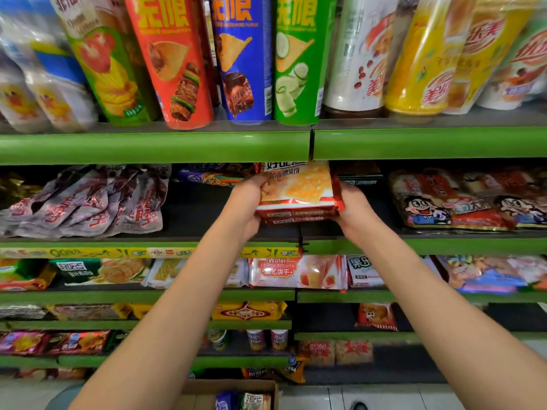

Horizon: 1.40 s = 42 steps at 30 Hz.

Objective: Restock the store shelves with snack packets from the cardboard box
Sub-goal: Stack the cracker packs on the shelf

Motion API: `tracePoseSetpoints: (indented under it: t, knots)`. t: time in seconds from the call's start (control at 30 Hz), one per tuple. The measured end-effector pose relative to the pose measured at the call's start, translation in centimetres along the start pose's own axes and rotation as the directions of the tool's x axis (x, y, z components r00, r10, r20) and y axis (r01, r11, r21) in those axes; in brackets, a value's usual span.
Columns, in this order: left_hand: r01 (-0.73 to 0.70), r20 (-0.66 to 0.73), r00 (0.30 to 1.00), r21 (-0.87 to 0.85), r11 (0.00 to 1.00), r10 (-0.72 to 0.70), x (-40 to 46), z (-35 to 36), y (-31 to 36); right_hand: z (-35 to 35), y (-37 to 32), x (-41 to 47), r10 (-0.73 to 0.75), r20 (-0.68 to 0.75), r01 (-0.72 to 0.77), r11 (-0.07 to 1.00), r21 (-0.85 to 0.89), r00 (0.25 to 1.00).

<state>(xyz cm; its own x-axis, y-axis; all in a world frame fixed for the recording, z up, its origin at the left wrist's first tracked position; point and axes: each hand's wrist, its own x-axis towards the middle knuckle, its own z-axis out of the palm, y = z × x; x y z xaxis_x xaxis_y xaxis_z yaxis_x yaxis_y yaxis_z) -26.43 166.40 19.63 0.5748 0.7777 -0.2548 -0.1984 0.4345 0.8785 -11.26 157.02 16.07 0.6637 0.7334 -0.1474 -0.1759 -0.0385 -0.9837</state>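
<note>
Both arms reaching up at centre frame, left hand (247, 207) and right hand (356, 216) gripping the ends of a stack of red snack packets (297, 192), held just under the green shelf edge (154, 147), cardboard box (231, 393) at bottom centre.

Both hands, left (247, 208) and right (356, 214), gripping red biscuit packets (297, 190), green shelf (414, 245)

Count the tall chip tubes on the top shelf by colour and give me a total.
Green tubes: 2, the tomato one and the cucumber one
Red tube: 1
Blue tube: 1
Total: 4 tubes on the top shelf
</note>
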Motion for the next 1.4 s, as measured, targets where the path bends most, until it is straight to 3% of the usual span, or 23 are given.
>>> tracePoseSetpoints:
  t: [0.13,0.27,0.33,0.47,0.6,0.83,1.13,1.4]
  knots:
    - [0.027,-0.019,1.0,0.106,0.994,-0.025,1.0,-0.7,-0.6,-1.7,1.2,1.3,-0.011,-0.046,-0.005,0.94,-0.341,0.999]
    - [-0.062,-0.001,0.998,0.126,0.99,0.062,0.9,-2.5,-1.9,-4.1,1.6,0.3,-0.104,-0.078,0.064,0.912,-0.406,0.992]
    - [-0.116,0.075,0.992,0.2,0.973,0.103,0.5,-3.4,-2.5,-4.4,1.7,-0.8,-0.104,0.036,0.109,0.896,-0.431,0.994]
    - [-0.201,0.267,0.961,0.487,0.85,0.075,0.2,-4.8,-3.6,-3.3,1.8,-2.7,-0.066,0.323,0.263,0.741,-0.618,0.944]
    - [-0.253,0.299,0.952,0.675,0.694,0.056,0.9,-4.8,-3.1,-2.1,2.0,-1.4,-0.126,0.31,0.302,0.72,-0.625,0.942]
    - [-0.282,0.128,0.956,0.656,0.7,0.265,3.3,-3.3,-2.9,-0.8,1.4,0.7,-0.149,0.178,0.229,0.749,-0.622,0.973]
    - [-0.338,0.221,0.936,0.786,0.518,0.274,4.1,-4.8,-4.2,-2.0,1.9,1.7,-0.115,0.229,0.236,0.744,-0.625,0.967]
    - [-0.337,0.195,0.933,0.769,0.544,0.302,4.2,-5.0,-4.7,-2.1,2.6,1.8,-0.173,0.162,0.235,0.788,-0.57,0.972]
